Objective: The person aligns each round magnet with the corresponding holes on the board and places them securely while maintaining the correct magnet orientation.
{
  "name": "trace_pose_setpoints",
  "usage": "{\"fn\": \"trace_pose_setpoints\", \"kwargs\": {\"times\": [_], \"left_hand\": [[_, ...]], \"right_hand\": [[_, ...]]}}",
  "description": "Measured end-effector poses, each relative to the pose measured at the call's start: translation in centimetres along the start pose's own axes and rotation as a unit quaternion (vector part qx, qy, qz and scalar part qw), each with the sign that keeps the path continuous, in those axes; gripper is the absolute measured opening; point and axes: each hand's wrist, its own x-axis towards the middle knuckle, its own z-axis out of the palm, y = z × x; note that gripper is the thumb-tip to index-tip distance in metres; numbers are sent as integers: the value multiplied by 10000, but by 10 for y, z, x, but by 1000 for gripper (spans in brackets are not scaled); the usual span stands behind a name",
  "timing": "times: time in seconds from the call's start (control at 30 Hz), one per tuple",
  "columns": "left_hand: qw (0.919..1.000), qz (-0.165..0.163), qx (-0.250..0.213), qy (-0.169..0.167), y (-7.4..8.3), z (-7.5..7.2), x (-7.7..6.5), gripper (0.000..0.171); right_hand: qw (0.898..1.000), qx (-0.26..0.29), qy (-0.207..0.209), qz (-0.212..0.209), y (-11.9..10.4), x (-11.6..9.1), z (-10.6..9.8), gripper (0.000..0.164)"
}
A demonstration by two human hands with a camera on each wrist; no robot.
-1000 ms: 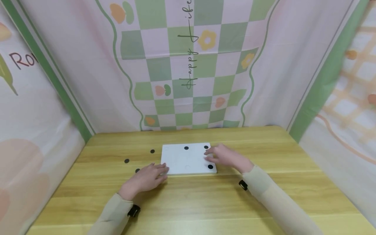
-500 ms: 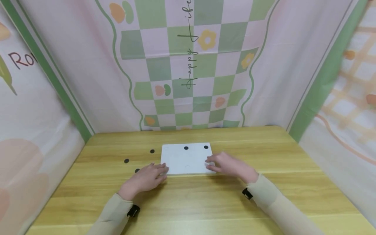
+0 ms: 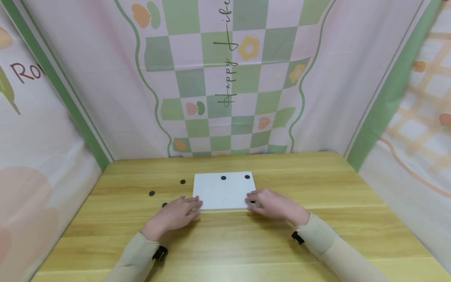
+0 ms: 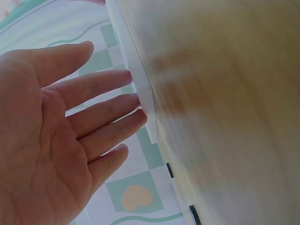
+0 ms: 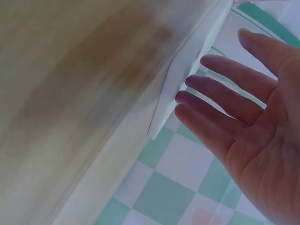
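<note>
A flat white board [image 3: 215, 190] lies on the table with black discs on it. One black disc [image 3: 223, 178] sits at its far middle and another disc [image 3: 247, 177] in the far right corner. My left hand [image 3: 175, 214] rests its extended fingers on the near left corner. My right hand [image 3: 273, 203] lies over the near right corner, partly covering a third black disc [image 3: 253, 201]. In the right wrist view, the right hand's fingers [image 5: 220, 93] are extended with their tips at the board's edge. Faint circle outlines show on the board's bare spots.
Left of the board, loose black discs lie on the wooden table [image 3: 225, 246]: a far disc [image 3: 183, 181], a left disc [image 3: 152, 193], and a disc [image 3: 165, 205] partly behind my left hand. A patterned curtain [image 3: 225, 78] hangs behind the table.
My right hand has moved from the board's right side toward me, down onto the near right corner, covering part of the disc there. The left hand has stayed in place.
</note>
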Motion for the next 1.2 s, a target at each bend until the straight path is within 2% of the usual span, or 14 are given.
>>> {"fn": "trace_pose_setpoints", "kwargs": {"times": [0.57,1.2], "left_hand": [[10000,-29,-1,2,0,1,0,43],[10000,-31,-41,-6,0,1,0,43]], "right_hand": [[9995,-143,199,-211,-1,-3,8,28],[9979,-386,237,-453,-1,0,11,10]]}}
